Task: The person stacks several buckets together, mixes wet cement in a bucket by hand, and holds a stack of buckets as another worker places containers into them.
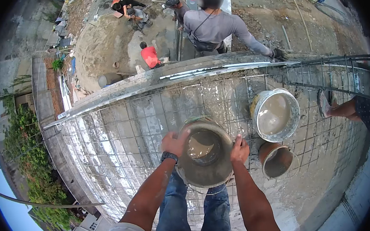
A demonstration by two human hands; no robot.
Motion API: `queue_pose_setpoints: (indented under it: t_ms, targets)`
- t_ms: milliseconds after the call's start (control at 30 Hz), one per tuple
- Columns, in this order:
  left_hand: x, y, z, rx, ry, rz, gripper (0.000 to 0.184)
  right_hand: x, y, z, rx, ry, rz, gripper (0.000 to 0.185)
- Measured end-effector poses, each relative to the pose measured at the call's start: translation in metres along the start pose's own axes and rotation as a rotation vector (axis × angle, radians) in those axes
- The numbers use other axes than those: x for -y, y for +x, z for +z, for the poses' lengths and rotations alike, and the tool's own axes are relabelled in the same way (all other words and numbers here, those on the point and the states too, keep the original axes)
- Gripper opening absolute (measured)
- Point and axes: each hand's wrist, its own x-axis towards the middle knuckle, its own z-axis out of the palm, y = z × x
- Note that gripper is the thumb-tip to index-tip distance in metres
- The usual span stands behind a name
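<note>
Head view: one mud-coated bucket [203,177], with wet grey material [195,146] in its bottom, is over the steel mesh [121,135] in front of the wearer's two jeans-clad legs [175,207], the left hand [175,143] clamped on its rim at 10 o'clock and the right hand [239,150] clamped at 3 o'clock. Taken from that bucket, two others are counted nearby: one pale bucket [278,137], holding wet mix [276,112], at 2 o'clock, and one smaller brown bucket [266,153] at 3 o'clock. Five people [208,24] are counted beyond the mesh, three at 11 o'clock and two at 12, and one further person's leg [345,110] shows toward 3 o'clock.
</note>
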Motion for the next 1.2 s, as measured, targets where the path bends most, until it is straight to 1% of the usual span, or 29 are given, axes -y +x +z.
queue_pose_setpoints:
  t_ms: [67,200,267,300,433,667,800,967,1067,1200]
  targets:
    - [-0.003,0.001,-0.004,0.074,0.016,-0.055,0.083,-0.002,0.001,-0.002,0.014,-0.024,0.006,0.066]
    - [-0.012,-0.005,-0.013,0.087,0.005,-0.079,0.084,0.010,-0.002,-0.009,0.102,0.012,0.072,0.067]
    - [-0.021,-0.009,-0.018,0.095,0.009,-0.098,0.084,-0.003,0.002,-0.001,0.044,0.009,0.005,0.069]
    - [-0.021,-0.010,-0.018,0.091,0.005,-0.100,0.084,-0.003,0.002,0.000,0.013,0.011,-0.023,0.070]
    - [-0.015,-0.006,-0.013,0.087,0.008,-0.087,0.081,-0.004,0.002,0.000,0.001,-0.030,-0.028,0.069]
    - [-0.011,-0.001,-0.012,0.117,0.029,-0.049,0.077,0.006,-0.003,-0.004,0.006,-0.047,0.021,0.067]
    - [-0.010,0.001,-0.013,0.141,0.019,-0.062,0.078,0.009,-0.003,-0.005,0.015,-0.026,0.033,0.069]
    - [-0.008,0.002,-0.011,0.156,0.017,-0.098,0.082,0.005,-0.001,-0.003,0.011,-0.057,0.053,0.066]
    - [0.007,0.006,0.002,0.039,-0.022,-0.007,0.068,0.008,-0.002,-0.004,0.011,-0.076,0.049,0.065]
    - [0.000,0.003,-0.003,0.048,-0.024,-0.014,0.068,0.008,-0.003,-0.004,0.008,-0.066,0.020,0.065]
